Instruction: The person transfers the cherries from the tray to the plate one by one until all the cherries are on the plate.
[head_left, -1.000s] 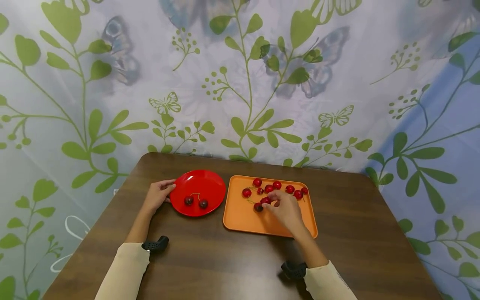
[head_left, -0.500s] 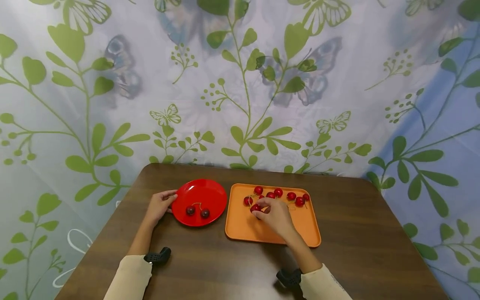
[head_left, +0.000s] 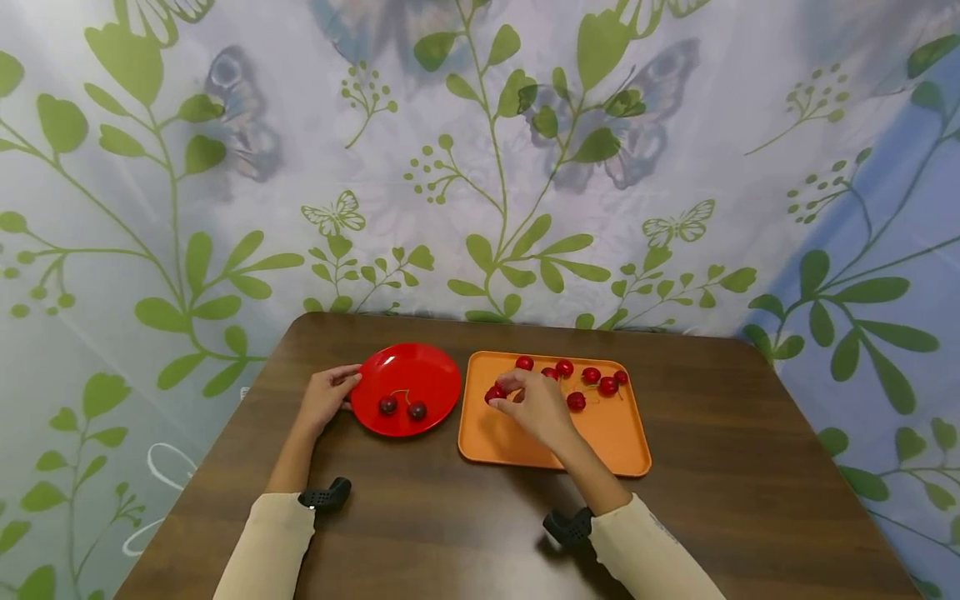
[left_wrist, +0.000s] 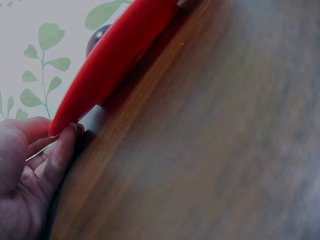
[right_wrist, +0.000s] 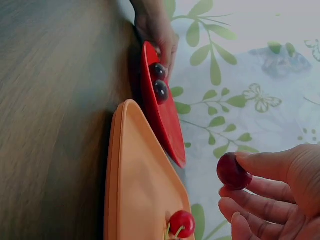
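In the head view, my left hand (head_left: 327, 398) pinches the left rim of a red plate (head_left: 408, 375); the left wrist view shows thumb and fingers at its edge. Two dark cherries (head_left: 417, 410) joined by a stem lie on the plate. My right hand (head_left: 538, 408) is over the left part of an orange tray (head_left: 517, 446). Between thumb and fingertips it holds a dark red cherry (right_wrist: 233, 171), plain in the right wrist view and raised off the tray. Several red cherries (head_left: 608, 386) with stems lie in the tray, some hidden behind the right hand.
Plate and tray stand side by side on a brown wooden table (head_left: 420, 517), a narrow gap between them. Behind the table hangs a cloth (head_left: 450, 208) printed with leaves and butterflies. A black wrist device (head_left: 567, 527) sits on each forearm.
My right hand has picked a cherry from the middle of the tray and moved left with it. Another cherry now shows to the hand's right. My left hand stays on the plate's rim.
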